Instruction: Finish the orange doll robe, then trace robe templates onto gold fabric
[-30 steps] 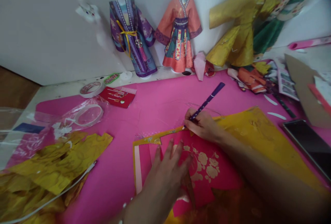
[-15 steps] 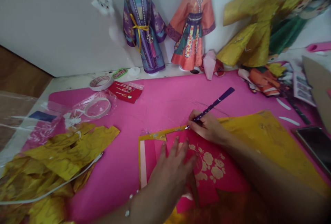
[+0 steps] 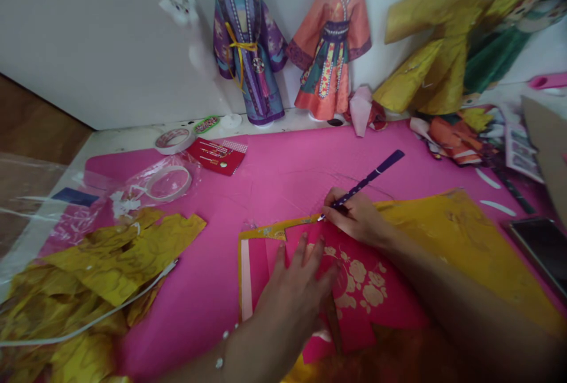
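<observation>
My right hand [image 3: 352,215] pinches a dark purple pen [image 3: 364,181] with pale dots. Its light tip touches down at the upper edge of a bright pink paper piece [image 3: 361,324] printed with pale gold flowers. Flat on that piece lies my left hand [image 3: 295,282], open, fingers spread. Beneath the pink piece is a sheet of yellow patterned material [image 3: 443,229]; a narrow strip of it shows along the top and left edges. A beaded bracelet [image 3: 225,334] circles my left wrist.
Crumpled yellow material [image 3: 110,259] and a white cable [image 3: 110,312] lie left. Tape rolls [image 3: 173,140] and a red card [image 3: 217,156] sit behind. Dressed paper figures [image 3: 250,58] stand along the wall. A phone [image 3: 538,247] rests at right on the pink mat [image 3: 283,164].
The view has shifted very slightly. Both hands and the pen hold almost the same place on the pink piece.
</observation>
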{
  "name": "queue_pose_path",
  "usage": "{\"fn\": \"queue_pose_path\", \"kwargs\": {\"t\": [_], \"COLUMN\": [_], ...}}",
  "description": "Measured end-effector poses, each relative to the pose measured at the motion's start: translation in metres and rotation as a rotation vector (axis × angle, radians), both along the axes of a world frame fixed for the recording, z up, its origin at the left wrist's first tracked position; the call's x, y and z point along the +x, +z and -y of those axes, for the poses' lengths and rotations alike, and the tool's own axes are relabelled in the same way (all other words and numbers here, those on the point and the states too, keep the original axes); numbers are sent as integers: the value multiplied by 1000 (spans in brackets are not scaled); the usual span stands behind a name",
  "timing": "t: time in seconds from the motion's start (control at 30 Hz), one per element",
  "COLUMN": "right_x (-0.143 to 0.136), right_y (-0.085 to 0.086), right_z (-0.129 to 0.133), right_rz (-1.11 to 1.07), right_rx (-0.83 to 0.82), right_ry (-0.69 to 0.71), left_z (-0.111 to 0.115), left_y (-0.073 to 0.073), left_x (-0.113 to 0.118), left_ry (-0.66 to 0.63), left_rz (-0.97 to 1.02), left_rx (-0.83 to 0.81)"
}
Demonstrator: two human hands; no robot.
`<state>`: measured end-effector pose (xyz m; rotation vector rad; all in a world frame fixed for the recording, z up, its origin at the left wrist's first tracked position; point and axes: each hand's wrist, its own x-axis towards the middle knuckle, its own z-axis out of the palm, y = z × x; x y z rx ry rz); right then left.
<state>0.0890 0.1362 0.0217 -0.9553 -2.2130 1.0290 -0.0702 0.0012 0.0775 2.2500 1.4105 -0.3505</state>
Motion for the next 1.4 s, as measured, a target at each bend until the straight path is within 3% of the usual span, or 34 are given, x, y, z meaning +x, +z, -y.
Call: {"fn": "queue_pose_path", "kwargs": {"t": [0.5, 0.77, 1.17, 1.4], "right_x": [1, 0, 1, 0], "right_y": [-1, -1, -1, -3], "right_z": [1, 0, 1, 1], "right_rz": [-1, 1, -5, -18], "right_rx": [-15, -13, -30, -25], "right_ry": [-7, -9, 3, 20], "left_z": [-1, -1, 0, 1], "left_y": [7, -3, 3, -7], "left_x": [0, -1, 0, -1], "left_ry": [-1, -19, 1, -24], "left_rz": [4, 20, -3, 8], "left_rx": [-14, -16, -11, -14]}}
